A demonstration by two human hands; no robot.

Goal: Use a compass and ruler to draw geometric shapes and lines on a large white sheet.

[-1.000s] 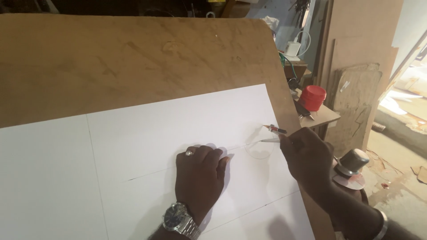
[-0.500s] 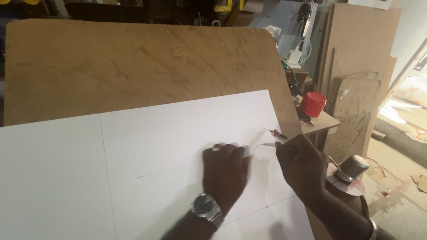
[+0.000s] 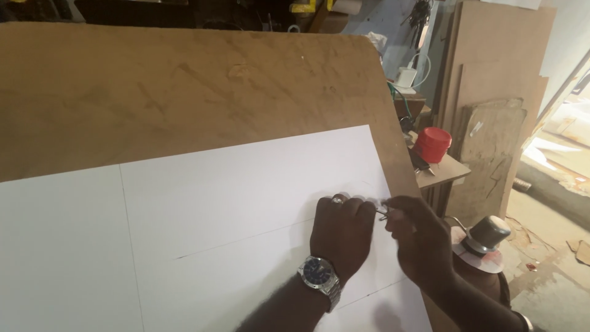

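Both hands have slid down the white sheet [image 3: 246, 203]; left hand [image 3: 342, 237] presses flat and empty near its right edge, right hand [image 3: 418, 243] just beside it pinches a thin drawing tool [image 3: 384, 211], best kept steady

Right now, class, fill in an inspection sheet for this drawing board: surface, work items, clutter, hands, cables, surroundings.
Surface: tilted brown wooden drawing board, scuffed, upper part bare.
Work items: large white sheet on the board, with faint pencil lines; thin metal drawing tool, too blurred to identify.
Clutter: red cap on a small side shelf; grey knobbed object below it.
Hands: left hand flat on the sheet, ring and wristwatch on; right hand pinching the tool at the sheet's right edge.
Cables: white charger with cord behind the board.
Surroundings: wooden panels leaning at right; littered floor.
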